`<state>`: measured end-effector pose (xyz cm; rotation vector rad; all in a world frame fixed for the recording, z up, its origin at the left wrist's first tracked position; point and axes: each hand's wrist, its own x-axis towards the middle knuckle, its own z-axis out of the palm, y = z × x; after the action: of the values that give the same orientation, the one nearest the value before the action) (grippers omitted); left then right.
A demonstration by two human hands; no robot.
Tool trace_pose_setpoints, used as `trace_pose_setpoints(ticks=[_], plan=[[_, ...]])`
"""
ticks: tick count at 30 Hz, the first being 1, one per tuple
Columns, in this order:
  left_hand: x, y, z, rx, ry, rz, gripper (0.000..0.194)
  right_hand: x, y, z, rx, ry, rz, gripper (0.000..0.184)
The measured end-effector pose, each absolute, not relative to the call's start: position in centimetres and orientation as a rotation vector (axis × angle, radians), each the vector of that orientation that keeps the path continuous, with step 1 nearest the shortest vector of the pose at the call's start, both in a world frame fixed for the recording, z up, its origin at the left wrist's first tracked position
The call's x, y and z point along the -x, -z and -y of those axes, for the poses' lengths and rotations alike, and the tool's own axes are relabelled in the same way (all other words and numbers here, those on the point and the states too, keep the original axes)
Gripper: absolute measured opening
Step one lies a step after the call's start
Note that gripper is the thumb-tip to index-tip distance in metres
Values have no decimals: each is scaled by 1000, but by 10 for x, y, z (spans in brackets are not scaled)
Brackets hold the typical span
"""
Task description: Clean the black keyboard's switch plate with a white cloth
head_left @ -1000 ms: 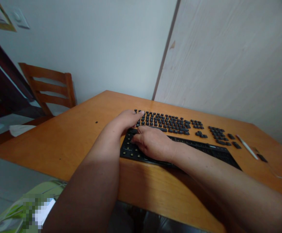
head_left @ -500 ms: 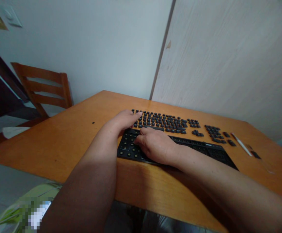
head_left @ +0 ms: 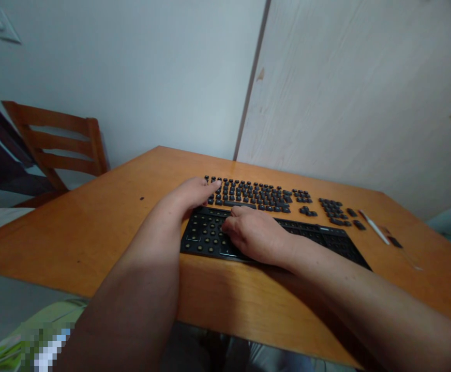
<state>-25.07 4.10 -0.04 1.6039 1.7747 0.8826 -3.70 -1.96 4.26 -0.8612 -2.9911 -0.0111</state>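
Observation:
A black keyboard base (head_left: 204, 233) with its keycaps off lies near the table's front edge, its bare key posts showing. Over its left half, my right hand (head_left: 251, 230) is bent down with the fingers drawn together. Their tips touch or nearly touch the posts, and whatever they may hold is hidden. My left hand (head_left: 196, 194) rests at the left end of the loose black keycaps (head_left: 254, 194), behind the base's left corner. Its thumb stretches out to the right over the keycaps; the other fingers are mostly hidden.
More keycaps (head_left: 330, 209) lie in groups to the right. Beyond them are a white pen-like stick (head_left: 376, 227) and a small dark piece (head_left: 395, 242). A tiny black bit (head_left: 142, 198) sits on the table (head_left: 124, 227) at left. A wooden chair (head_left: 60, 142) stands behind.
My right hand has shifted a little to the right along the keyboard base, uncovering more posts. The left hand stays by the keycaps. The whole view has turned slightly right.

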Motion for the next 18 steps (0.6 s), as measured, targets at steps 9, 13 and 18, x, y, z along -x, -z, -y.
trace_pose_setpoints(ticks=[9, 13, 18], plan=[[253, -3, -44, -1657, -768, -1818, 62, 14, -40, 20, 962, -48, 2938, 23], [253, -4, -44, -1677, -759, -1812, 61, 3, -40, 22, 1013, -67, 2914, 24], [256, -1, -47, -1693, -743, -1808, 63, -12, -40, 23, 1064, -53, 2905, 24]])
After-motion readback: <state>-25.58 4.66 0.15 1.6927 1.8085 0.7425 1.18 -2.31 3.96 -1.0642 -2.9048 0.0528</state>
